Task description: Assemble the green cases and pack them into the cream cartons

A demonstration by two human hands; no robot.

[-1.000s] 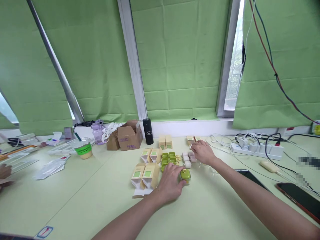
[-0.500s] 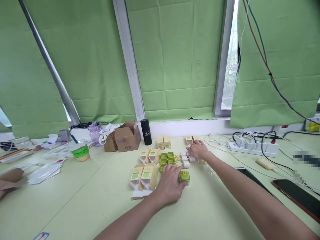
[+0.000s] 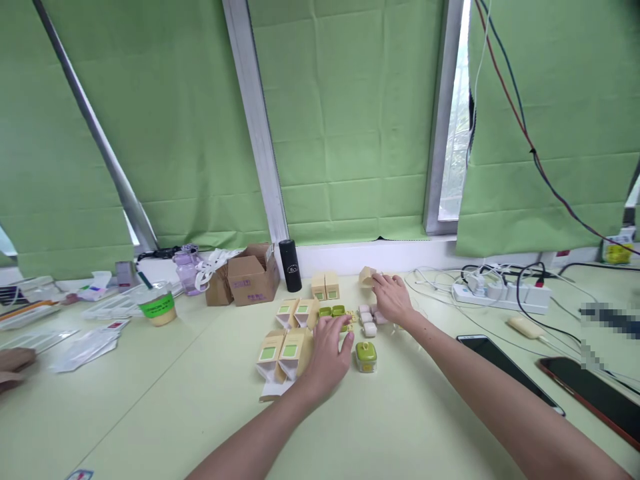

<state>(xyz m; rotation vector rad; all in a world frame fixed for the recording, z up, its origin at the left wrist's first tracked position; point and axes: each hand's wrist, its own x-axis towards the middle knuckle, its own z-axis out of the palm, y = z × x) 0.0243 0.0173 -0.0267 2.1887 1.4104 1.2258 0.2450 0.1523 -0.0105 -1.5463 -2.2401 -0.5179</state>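
Observation:
My right hand (image 3: 393, 298) reaches to the back of the table, its fingers closed on a small cream cardboard box (image 3: 367, 276), which is tilted. My left hand (image 3: 327, 353) hovers with curled, parted fingers over the green square lids (image 3: 332, 311), partly hiding them. It holds nothing that I can see. Just right of it stands a small clear container with a green lid (image 3: 367, 357). Small white square pieces (image 3: 369, 329) lie between my hands, beside little yellow-green parts (image 3: 351, 317). Larger cream boxes with green windows (image 3: 294, 350) stand left of my left hand.
Two small boxes (image 3: 325, 287) stand at the back near a black bottle (image 3: 290, 265) and an opened brown carton (image 3: 253, 273). A drink cup (image 3: 158, 305) is on the left. Phones (image 3: 505, 370) and a power strip with cables (image 3: 503, 298) lie on the right.
My left hand has moved left, away from the green-lidded container. My right hand has shifted slightly, and the small box at its fingertips is now tilted. A person's hand at far left has drawn back.

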